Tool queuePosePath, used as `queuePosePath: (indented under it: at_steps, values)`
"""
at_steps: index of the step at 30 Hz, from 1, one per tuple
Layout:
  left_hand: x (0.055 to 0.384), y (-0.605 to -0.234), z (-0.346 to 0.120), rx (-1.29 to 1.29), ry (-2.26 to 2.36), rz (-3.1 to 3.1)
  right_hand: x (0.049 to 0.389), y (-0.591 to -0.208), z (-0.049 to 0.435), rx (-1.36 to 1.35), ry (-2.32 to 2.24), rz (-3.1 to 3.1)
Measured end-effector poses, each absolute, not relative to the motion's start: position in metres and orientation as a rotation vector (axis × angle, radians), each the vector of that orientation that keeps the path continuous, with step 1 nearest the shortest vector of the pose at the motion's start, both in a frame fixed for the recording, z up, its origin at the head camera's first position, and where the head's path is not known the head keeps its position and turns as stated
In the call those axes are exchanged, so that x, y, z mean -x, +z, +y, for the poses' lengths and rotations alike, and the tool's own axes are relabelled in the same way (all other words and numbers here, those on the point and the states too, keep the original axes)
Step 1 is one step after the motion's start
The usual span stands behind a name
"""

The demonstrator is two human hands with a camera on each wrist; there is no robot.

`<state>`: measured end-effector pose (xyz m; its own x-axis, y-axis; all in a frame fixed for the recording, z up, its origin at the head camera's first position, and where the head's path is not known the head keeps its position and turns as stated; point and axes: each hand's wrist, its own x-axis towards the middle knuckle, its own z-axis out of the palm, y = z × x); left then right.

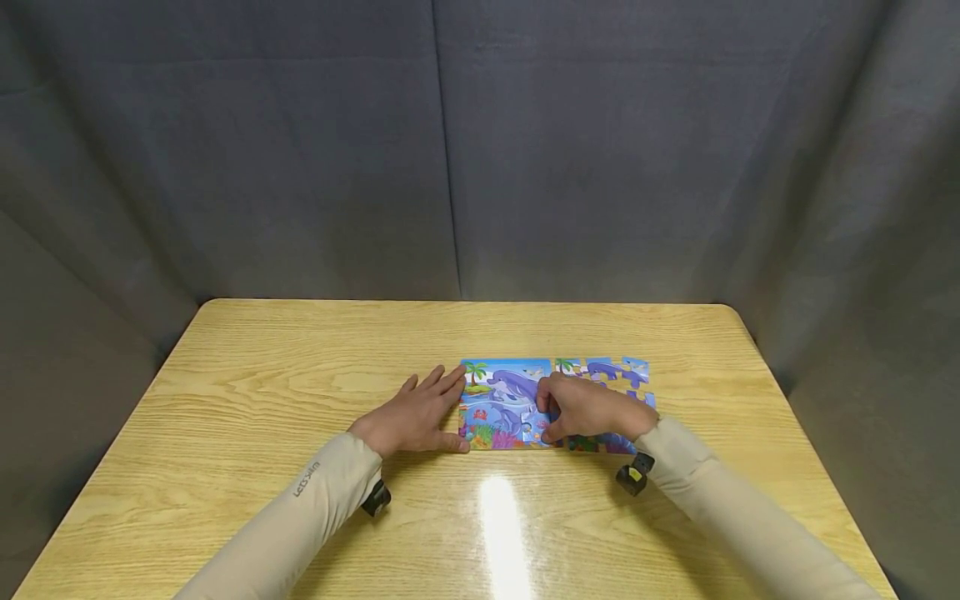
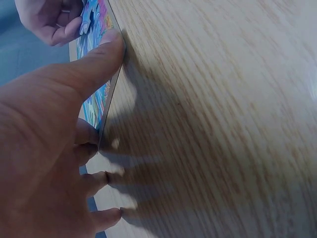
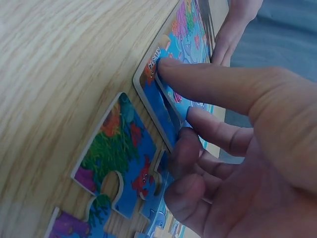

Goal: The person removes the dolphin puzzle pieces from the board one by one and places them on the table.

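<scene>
A puzzle board (image 1: 491,404) with a dolphin and coral picture lies flat on the table. My left hand (image 1: 416,411) is spread at its left end, thumb on the near corner and index fingertip by the far corner. Over the right part of the board, my right hand (image 1: 588,406) pinches a puzzle piece (image 2: 87,21) between thumb and fingers. The piece lies slightly tilted over the board, its edge showing in the right wrist view, with much of it hidden by the fingers. Loose puzzle pieces (image 3: 111,141) lie just right of the board, partly under the right hand.
The wooden table (image 1: 300,350) has a bright glare streak near its front. Grey curtains (image 1: 315,167) hang behind it and along both sides. Several more loose pieces (image 1: 633,372) are laid out near one another at the right, with gaps between them.
</scene>
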<state>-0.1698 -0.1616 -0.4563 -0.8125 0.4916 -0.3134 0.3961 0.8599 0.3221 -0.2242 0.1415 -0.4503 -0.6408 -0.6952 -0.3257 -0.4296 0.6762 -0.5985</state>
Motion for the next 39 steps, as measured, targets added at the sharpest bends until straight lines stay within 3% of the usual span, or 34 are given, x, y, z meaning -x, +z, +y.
queuePosePath:
  at_steps: [16, 39]
  values:
    - [0.169, -0.456, -0.161, -0.644, 0.337, 2.651, 0.225, -0.453, 0.151, 0.958, -0.836, 2.296]
    - [0.169, -0.458, -0.162, -0.654, 0.355, 2.651, 0.23, -0.441, 0.189, 0.813, -0.959, 2.32]
